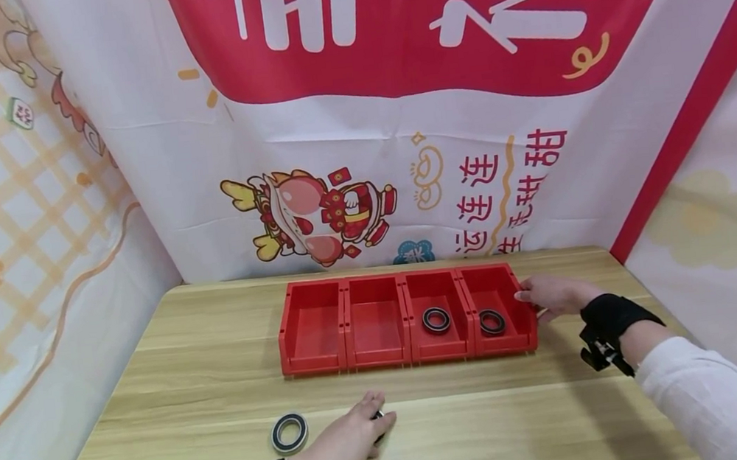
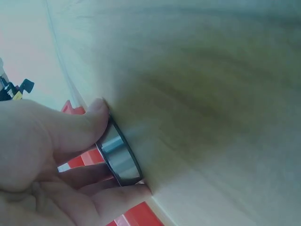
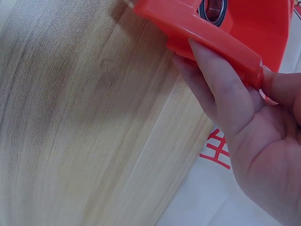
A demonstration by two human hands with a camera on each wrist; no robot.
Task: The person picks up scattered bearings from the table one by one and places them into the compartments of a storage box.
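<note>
My left hand (image 1: 341, 446) is low over the table and pinches a ball bearing (image 2: 120, 153) between thumb and fingers. The bearing stands on edge, its shiny steel rim showing in the left wrist view; from the head it is mostly hidden. To the left of that hand lies another bearing (image 1: 279, 437) with a black seal, flat on the wood. My right hand (image 1: 563, 295) grips the right side wall of the rightmost red bin (image 1: 490, 288), thumb at the rim and fingers outside. A bearing (image 1: 484, 325) is in this bin, and one more bearing (image 1: 427, 323) is in the bin beside it.
Two further red bins (image 1: 377, 318) complete the row on the left, with no bearings visible inside. The row stands near the back of the wooden table (image 1: 191, 395). Printed cloth (image 1: 201, 150) hangs behind and at both sides.
</note>
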